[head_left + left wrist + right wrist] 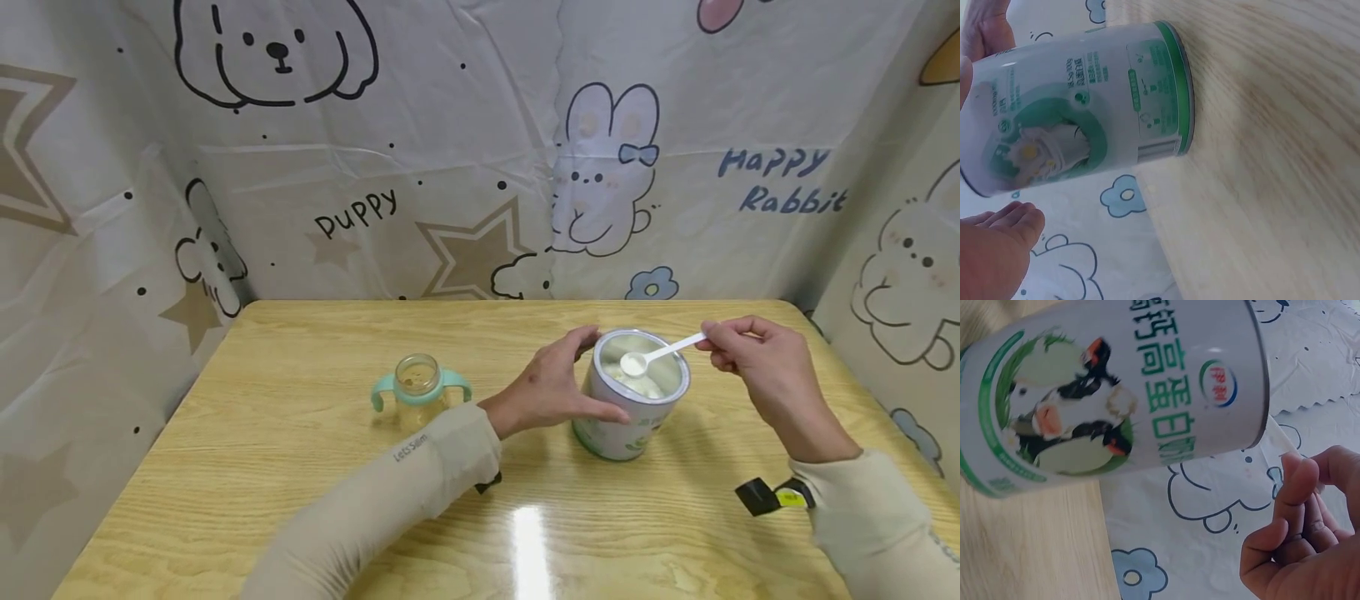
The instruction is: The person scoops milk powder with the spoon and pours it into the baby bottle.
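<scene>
A white and green milk powder can stands uncovered on the table, pale powder inside. My left hand holds it from the left near the rim, thumb along the front and fingers behind. In the left wrist view, the can's printed side faces the camera. My right hand pinches the handle end of a white measuring scoop. The scoop's bowl, with white powder in it, is within the can's opening. In the right wrist view, the can hides most of the scoop, and curled fingers show beside it.
Left of the can stands a lidless baby bottle with two mint-green handles, partly behind my left forearm. The wood-grain table meets a printed cloth at its back and sides.
</scene>
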Demonstrator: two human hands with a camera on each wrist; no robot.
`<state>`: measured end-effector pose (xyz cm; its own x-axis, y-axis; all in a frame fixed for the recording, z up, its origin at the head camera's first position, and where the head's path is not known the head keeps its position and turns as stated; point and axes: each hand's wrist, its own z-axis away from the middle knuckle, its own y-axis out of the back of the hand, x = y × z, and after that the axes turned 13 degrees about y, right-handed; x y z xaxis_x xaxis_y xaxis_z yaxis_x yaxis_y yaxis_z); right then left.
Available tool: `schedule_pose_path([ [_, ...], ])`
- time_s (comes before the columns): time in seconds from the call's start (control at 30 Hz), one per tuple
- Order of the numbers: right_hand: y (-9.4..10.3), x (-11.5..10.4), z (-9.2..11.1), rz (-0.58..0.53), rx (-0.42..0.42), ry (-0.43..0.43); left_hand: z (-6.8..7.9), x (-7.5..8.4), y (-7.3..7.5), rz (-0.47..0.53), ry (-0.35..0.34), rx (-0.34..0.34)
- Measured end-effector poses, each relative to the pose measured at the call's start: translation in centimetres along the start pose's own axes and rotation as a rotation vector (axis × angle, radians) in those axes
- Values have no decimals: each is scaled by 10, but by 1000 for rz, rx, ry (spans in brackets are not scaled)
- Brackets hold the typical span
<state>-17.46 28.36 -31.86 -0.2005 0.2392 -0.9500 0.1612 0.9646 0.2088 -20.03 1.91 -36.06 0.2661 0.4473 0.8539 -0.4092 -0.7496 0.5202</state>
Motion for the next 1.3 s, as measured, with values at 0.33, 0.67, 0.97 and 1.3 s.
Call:
schedule_pose_path([
  [0.33, -4, -8, -1, -268, -19, -19, 12, -3, 22, -1, 104, 11],
  [0.67, -3, -16, 0, -336, -47, -38, 28, -8, 45, 17, 129, -13],
  [0.97, -8, -23, -2, -387, -56, -53, 41, -12, 64, 24, 172, -15],
  [1.3, -21, -29, -4, -434, -73, -14, 53, -14, 90, -6, 161, 15],
])
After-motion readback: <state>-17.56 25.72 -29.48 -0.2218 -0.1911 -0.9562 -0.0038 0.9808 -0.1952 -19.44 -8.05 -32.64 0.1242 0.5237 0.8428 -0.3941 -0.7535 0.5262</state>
